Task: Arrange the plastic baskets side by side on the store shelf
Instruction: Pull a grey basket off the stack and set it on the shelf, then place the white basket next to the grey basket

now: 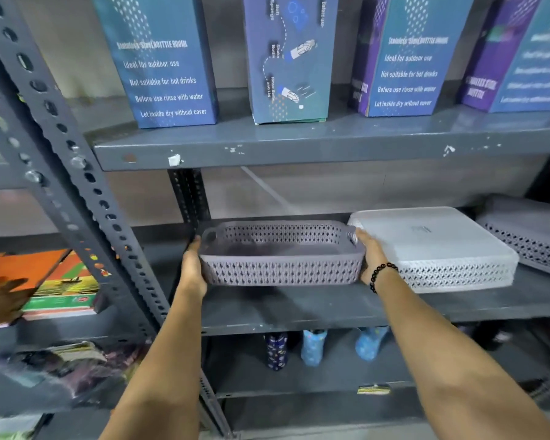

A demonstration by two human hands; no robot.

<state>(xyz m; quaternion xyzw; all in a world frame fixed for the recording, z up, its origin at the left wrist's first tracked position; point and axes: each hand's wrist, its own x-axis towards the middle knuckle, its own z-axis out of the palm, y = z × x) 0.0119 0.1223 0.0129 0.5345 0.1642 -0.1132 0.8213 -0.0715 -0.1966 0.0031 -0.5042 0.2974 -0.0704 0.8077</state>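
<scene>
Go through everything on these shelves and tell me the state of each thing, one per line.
Purple basket: upright, open top, empty, held at both ends.
Left hand: grip on the basket's left end.
Right hand: grip on its right end.
White basket: upside down on the shelf.
Grey basket: upside down, far right.
Bottle boxes: standing upright, closed.

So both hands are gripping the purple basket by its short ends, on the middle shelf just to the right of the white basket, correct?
Not quite. The left hand and right hand do hold the purple basket by its short ends on the middle shelf, but the head view shows it to the left of the white basket, not the right.
</scene>
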